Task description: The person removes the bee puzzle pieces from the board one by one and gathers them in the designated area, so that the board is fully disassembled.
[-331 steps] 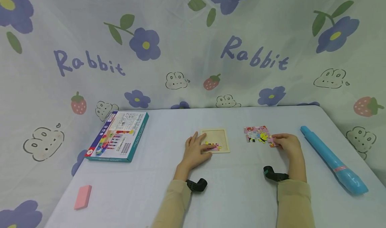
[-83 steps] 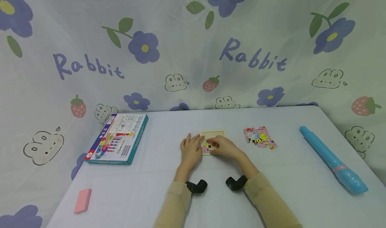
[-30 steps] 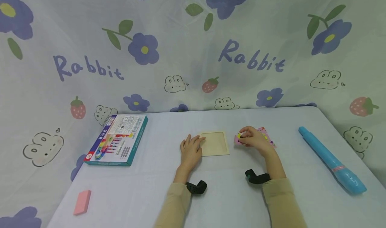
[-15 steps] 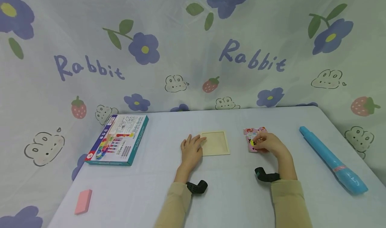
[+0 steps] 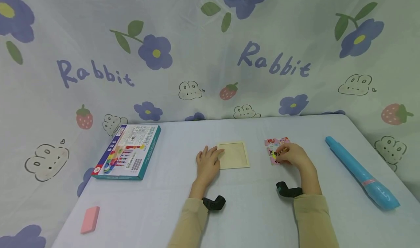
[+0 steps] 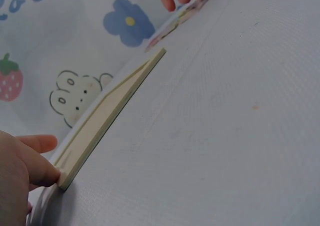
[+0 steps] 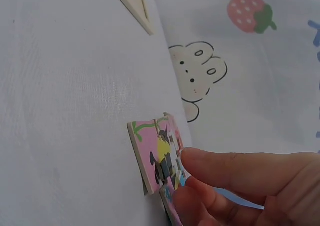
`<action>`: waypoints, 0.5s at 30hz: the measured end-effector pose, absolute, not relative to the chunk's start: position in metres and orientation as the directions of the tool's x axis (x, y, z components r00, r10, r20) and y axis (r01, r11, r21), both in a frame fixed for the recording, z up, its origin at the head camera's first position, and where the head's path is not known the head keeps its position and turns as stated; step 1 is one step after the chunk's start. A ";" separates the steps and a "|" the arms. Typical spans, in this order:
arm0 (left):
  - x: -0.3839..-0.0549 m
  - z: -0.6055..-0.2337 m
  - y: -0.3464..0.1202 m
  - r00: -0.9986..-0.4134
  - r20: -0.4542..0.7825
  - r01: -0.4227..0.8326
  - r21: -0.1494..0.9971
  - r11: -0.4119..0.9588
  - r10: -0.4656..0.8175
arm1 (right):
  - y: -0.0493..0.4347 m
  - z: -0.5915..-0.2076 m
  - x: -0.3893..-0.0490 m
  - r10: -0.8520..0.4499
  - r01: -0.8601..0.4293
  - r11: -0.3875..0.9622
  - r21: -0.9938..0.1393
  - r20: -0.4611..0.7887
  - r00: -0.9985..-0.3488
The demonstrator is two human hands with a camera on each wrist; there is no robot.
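My left hand (image 5: 208, 164) rests at the left side of a shallow wooden puzzle tray (image 5: 245, 155), fingers extended. In the left wrist view a fingertip touches the near corner of the tray (image 6: 107, 118), whose recess holds no pieces. To the right lie colourful jigsaw pieces (image 5: 272, 142), joined into a pink cartoon picture. Over their right part my right hand (image 5: 296, 157) bends its fingers, hiding some of them. Up close in the right wrist view, its thumb (image 7: 200, 158) and fingers pinch a small piece beside a pink piece with a yellow figure (image 7: 150, 153).
A flat box (image 5: 128, 151) with a printed label lies at the left, and a pink eraser-like block (image 5: 90, 220) near the left front edge. A long blue wrapped item (image 5: 361, 173) lies at the right. Behind the table hangs a printed curtain (image 5: 197, 51).
The right hand was over the tray, where pieces lay; it took them out and carried them right to the joined pieces. For the last half second it barely moves. Left hand stays by the tray.
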State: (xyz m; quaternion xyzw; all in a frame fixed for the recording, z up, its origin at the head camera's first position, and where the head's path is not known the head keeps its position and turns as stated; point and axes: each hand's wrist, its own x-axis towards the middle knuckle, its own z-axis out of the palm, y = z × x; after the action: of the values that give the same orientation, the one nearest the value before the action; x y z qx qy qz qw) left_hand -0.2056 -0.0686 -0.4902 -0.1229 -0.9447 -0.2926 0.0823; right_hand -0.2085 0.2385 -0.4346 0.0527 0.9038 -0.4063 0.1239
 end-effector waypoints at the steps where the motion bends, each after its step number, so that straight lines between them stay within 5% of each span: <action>1: -0.206 -0.490 -0.069 -0.957 0.224 0.279 0.533 0.799 0.185 | 0.239 -0.434 -0.208 -0.001 0.192 0.663 -0.724 -0.258 -0.966; 15: -0.207 -0.491 -0.069 -0.958 0.217 0.277 0.531 0.801 0.188 | 0.243 -0.431 -0.206 0.064 0.208 0.618 -0.758 -0.215 -0.975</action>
State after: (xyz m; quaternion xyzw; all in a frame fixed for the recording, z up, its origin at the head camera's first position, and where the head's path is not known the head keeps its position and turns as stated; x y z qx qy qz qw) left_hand -0.2073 -0.0690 -0.4914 -0.1230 -0.9458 -0.2906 0.0771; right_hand -0.2063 0.2425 -0.4310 0.0761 0.8956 -0.4304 0.0834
